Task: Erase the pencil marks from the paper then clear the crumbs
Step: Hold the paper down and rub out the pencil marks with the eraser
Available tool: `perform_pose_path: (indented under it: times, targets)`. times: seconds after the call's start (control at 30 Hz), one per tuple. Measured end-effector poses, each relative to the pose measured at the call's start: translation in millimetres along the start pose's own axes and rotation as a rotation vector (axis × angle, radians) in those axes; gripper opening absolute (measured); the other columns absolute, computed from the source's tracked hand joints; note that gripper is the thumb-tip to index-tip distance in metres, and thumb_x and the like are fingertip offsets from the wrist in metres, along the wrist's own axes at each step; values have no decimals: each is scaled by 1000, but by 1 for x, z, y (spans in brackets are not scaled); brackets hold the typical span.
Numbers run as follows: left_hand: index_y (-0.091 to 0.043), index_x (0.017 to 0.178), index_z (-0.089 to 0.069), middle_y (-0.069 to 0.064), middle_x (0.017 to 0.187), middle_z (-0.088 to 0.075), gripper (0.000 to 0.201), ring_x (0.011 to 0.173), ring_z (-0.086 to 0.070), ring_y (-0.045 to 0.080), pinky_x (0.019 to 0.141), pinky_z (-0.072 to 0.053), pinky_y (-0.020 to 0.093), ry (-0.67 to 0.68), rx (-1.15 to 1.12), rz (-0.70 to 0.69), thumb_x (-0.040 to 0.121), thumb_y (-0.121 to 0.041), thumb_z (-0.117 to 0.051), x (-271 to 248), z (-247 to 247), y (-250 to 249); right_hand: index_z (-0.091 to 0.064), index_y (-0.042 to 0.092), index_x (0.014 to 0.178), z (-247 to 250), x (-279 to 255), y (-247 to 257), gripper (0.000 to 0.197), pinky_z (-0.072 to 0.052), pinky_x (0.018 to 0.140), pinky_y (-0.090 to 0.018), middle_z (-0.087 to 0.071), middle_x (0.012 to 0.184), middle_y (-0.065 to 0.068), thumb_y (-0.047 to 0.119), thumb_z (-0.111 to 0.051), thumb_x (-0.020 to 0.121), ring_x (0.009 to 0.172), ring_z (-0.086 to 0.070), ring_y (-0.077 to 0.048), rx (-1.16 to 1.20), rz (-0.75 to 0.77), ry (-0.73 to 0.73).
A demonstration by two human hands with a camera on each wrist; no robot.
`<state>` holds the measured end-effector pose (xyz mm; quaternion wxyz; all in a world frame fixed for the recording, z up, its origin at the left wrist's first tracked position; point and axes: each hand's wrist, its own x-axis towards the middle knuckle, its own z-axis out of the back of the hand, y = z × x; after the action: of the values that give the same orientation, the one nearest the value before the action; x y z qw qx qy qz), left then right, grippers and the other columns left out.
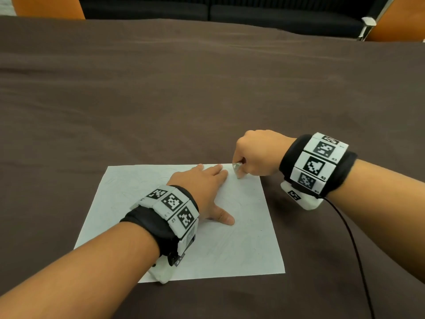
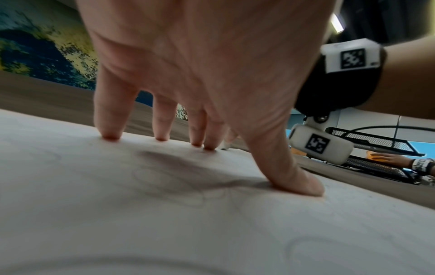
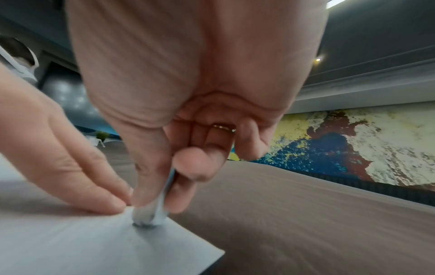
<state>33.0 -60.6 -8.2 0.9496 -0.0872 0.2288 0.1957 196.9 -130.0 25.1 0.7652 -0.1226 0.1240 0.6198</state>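
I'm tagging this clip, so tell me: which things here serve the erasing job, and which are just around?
In the job:
paper, faint pencil marks on it
eraser, pinched in the right hand, tip on the paper's far right corner
left hand, pressing the paper flat

Just around:
brown table
orange chairs
dark sofa

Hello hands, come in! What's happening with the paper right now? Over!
Left hand flat, pressing paper down. Right hand pinching eraser, tip on paper's far corner. Faint pencil marks remain. Nothing blocking.
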Motion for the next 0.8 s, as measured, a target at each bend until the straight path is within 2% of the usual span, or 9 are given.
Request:
perform_pose_path:
  times: [0.07, 0.13, 0.27, 0.33, 0.4, 0.47, 0.6, 0.73, 0.8]
  targets:
    - [-32, 156, -5, -18, 163, 1, 113, 152, -5, 20, 114, -32, 50, 9, -2, 2, 71, -80, -60, 0, 0, 0, -80, 28, 99, 3, 6, -1, 18, -56, 75, -35, -74, 95, 4, 26, -65, 90, 87, -66, -25, 52, -39, -31]
    - [-32, 156, -3, -19, 163, 2, 113, 152, -4, 19, 114, -32, 51, 17, -2, 8, 71, -80, -60, -1, 1, 0, -80, 26, 98, 5, 11, -1, 18, -55, 72, -34, -74, 94, 1, 26, -64, 90, 87, -66, -27, 55, -57, -55]
    - [-32, 156, -4, -18, 163, 2, 112, 152, -4, 19, 113, -32, 52, 20, 4, 9, 71, -80, -60, -1, 1, 0, -79, 18, 94, 0, 9, 1, 20, -58, 71, -37, -74, 90, -4, 26, -61, 92, 83, -66, -28, 4, -18, -50]
    - [-32, 156, -4, -18, 164, 3, 112, 152, -3, 20, 114, -31, 51, 25, 2, 9, 72, -80, -59, -1, 1, 0, -79, 18, 96, -3, 2, 2, 20, -59, 74, -41, -74, 91, -3, 29, -63, 94, 83, -66, -27, 16, 23, 0]
    - [-32, 157, -3, -17, 164, 4, 112, 152, -3, 20, 115, -30, 51, 30, 4, 5, 72, -80, -59, -1, 1, 0, -80, 24, 99, -3, -3, 2, 17, -59, 78, -41, -74, 95, 2, 33, -67, 93, 87, -66, -24, 37, 45, 56]
    - [-32, 157, -2, -18, 163, 5, 113, 152, -2, 20, 115, -31, 51, 33, 5, 3, 72, -81, -59, 0, 0, 0, -81, 30, 101, 0, -2, 1, 14, -59, 80, -40, -72, 96, 7, 32, -70, 92, 89, -65, -23, 61, 25, 47]
    - [-34, 156, 0, -21, 163, 7, 113, 152, -1, 18, 113, -33, 51, 43, 2, 17, 71, -81, -58, 0, 1, 0, -81, 27, 97, 10, 12, 0, 15, -56, 75, -36, -65, 81, 11, 29, -68, 90, 86, -64, -24, 74, -63, -45]
    - [-35, 156, 0, -21, 163, 6, 113, 152, -1, 18, 113, -34, 51, 46, 2, 20, 71, -81, -58, -2, 1, 0, -80, 21, 94, 8, 12, 5, 17, -59, 77, -40, -74, 92, -2, 29, -65, 91, 86, -67, -29, -2, -35, -48]
    - [-34, 156, -1, -20, 163, 6, 113, 152, -2, 19, 113, -33, 51, 40, 3, 15, 71, -81, -58, -1, 0, 1, -80, 20, 95, 2, 6, 6, 19, -60, 79, -42, -75, 94, -3, 30, -64, 93, 85, -67, -28, -14, 15, -14]
